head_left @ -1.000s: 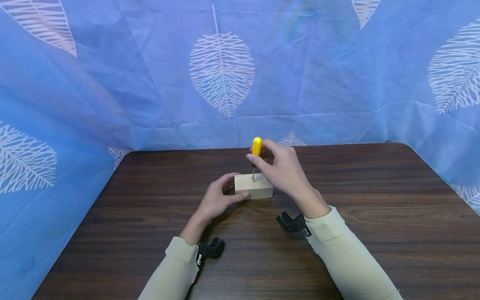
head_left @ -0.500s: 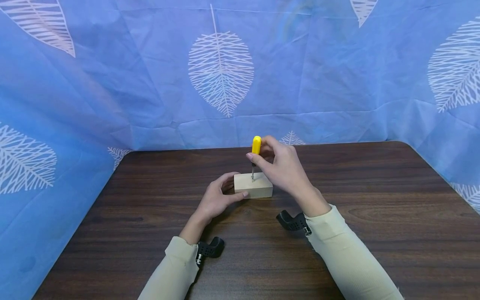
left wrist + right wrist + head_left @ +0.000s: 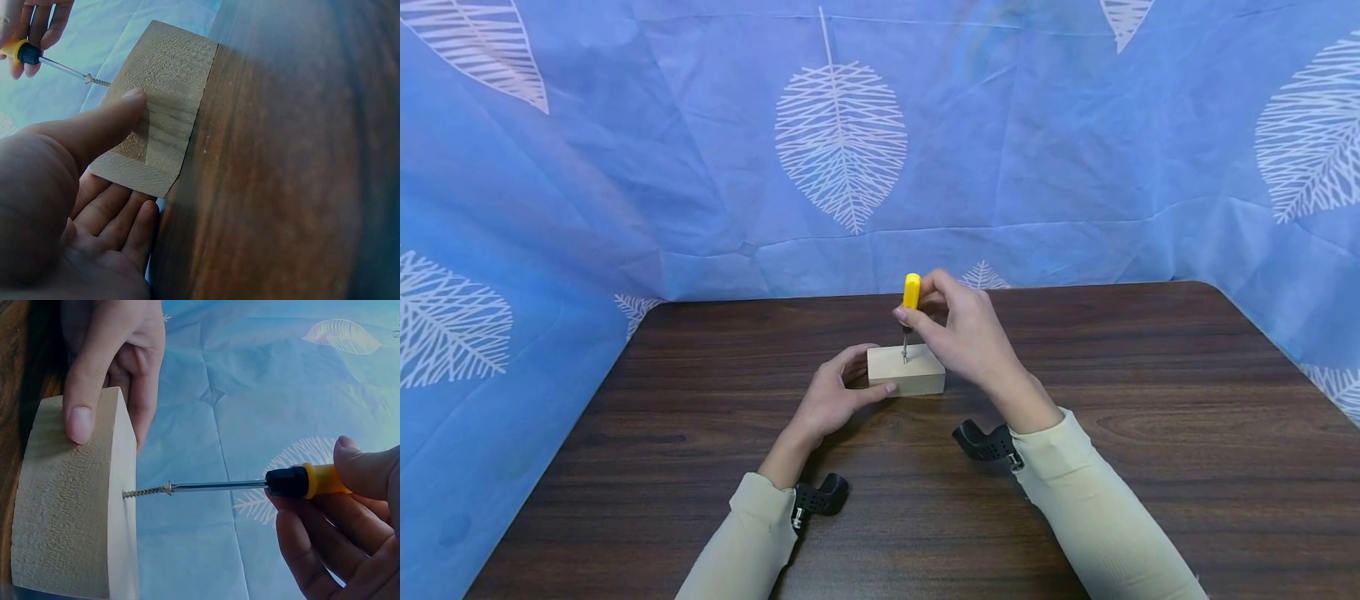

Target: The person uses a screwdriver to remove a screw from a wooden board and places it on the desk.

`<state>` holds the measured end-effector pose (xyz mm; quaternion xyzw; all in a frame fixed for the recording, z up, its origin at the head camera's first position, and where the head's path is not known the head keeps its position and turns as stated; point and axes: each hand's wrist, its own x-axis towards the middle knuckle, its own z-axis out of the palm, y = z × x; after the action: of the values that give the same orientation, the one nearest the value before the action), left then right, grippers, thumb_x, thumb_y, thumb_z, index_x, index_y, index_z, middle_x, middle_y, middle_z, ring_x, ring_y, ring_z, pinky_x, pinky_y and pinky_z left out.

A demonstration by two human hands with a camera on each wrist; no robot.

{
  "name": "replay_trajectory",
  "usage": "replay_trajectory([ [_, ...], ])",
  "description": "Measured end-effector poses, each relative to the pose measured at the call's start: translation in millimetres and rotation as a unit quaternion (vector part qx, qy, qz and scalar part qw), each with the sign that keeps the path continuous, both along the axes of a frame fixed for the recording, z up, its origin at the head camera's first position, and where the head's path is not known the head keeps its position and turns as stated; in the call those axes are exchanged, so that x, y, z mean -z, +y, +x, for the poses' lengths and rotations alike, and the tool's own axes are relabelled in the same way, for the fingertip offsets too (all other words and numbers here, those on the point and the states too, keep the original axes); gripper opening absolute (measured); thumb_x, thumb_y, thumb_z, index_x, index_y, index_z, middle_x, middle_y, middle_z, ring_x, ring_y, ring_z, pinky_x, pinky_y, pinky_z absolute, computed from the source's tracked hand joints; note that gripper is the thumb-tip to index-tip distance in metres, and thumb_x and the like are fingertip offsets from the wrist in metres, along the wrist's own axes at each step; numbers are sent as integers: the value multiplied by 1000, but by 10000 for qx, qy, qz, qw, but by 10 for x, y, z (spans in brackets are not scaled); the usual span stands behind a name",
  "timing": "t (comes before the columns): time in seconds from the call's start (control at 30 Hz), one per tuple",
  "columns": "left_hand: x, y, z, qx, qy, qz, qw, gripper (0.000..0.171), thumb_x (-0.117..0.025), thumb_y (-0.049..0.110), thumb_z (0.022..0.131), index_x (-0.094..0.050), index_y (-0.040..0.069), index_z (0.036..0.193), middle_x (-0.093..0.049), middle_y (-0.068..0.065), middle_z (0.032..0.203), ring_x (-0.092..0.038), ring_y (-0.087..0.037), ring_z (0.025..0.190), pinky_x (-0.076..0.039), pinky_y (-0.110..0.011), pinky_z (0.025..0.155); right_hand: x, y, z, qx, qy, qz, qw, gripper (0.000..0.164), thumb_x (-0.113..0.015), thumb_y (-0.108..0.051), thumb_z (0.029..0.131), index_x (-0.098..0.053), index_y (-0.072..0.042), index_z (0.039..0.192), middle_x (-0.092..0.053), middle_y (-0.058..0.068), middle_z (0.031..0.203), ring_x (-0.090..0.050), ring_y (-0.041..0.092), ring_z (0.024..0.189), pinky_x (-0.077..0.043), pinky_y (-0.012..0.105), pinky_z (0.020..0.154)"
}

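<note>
Bench [image 3: 902,525]: dark brown wood-grain top, far right corner rounded. Blue fabric backdrop [image 3: 1000,167]: hangs beyond the far edge and along both sides, visibly creased, bearing white skeleton-leaf prints [image 3: 842,146] of differing sizes.

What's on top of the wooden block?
A screw stands upright on the wooden block, the screwdriver meeting its head. Any part of the screw sunk inside the wooden block is hidden.
</note>
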<state>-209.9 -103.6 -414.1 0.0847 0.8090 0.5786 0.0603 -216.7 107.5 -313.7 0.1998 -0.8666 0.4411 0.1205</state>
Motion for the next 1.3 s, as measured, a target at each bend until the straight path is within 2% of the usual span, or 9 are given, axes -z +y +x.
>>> replay_trajectory([
  [0.13, -1, -3, -1, 11, -5, 6, 10000, 59, -86, 23, 95, -63, 22, 149, -69, -6, 145, -62, -33, 141, -50, -56, 119, -1, -4, -6, 15, -61, -15, 10000, 22, -80, -20, 100, -67, -9, 114, -84, 7, 108, -78, 27, 110, -61, 50, 93],
  [0.3, 4, -4, -5, 23, 13, -18, 10000, 59, -86, 24, 95, -62, 22, 149, -68, -7, 145, -62, -33, 141, -49, -57, 120, 16, -5, -15, 86, -135, -78, 9998, 23, -78, -27, 102, -69, -11, 117, -81, 5, 108, -79, 22, 97, -64, 45, 86],
  [0.57, 7, -6, -5, 51, 25, -5, 10000, 59, -85, 24, 96, -62, 23, 150, -68, -7, 145, -61, -32, 141, -49, -57, 120, 36, 9, -12, 113, 288, -10, 9995, 22, -81, -27, 100, -70, -10, 109, -80, 4, 99, -78, 19, 88, -62, 38, 77],
  [0.7, 8, -10, -6, 49, 16, -3, 10000, 60, -85, 25, 96, -61, 22, 151, -67, -7, 146, -61, -33, 142, -48, -58, 120, 28, 2, -13, 70, 345, -48, 9994, 20, -82, -24, 99, -72, -9, 108, -81, 5, 95, -78, 20, 85, -61, 37, 75],
  [0.87, 10, -16, -8, 39, 10, 4, 10000, 63, -85, 25, 96, -59, 19, 153, -67, -8, 148, -60, -34, 144, -48, -58, 121, 21, -5, -11, 30, 225, -69, 9997, 22, -81, -23, 100, -75, -7, 113, -81, 7, 96, -78, 22, 86, -63, 40, 77],
  [1.07, 13, -17, -7, 54, 19, 22, 10000, 61, -85, 24, 96, -60, 20, 152, -67, -7, 147, -60, -33, 143, -49, -57, 120, 0, -9, 0, 10, 159, -68, 9998, 22, -81, -25, 99, -76, -9, 114, -82, 7, 98, -78, 21, 86, -64, 42, 78],
  [1.3, 11, -13, -5, 56, 55, 9, 10000, 58, -85, 23, 96, -62, 22, 149, -68, -7, 145, -62, -33, 141, -49, -57, 119, 6, 0, 6, 200, 189, -116, 9996, 29, -85, -26, 96, -69, -10, 115, -84, 2, 98, -78, 20, 91, -58, 38, 76],
])
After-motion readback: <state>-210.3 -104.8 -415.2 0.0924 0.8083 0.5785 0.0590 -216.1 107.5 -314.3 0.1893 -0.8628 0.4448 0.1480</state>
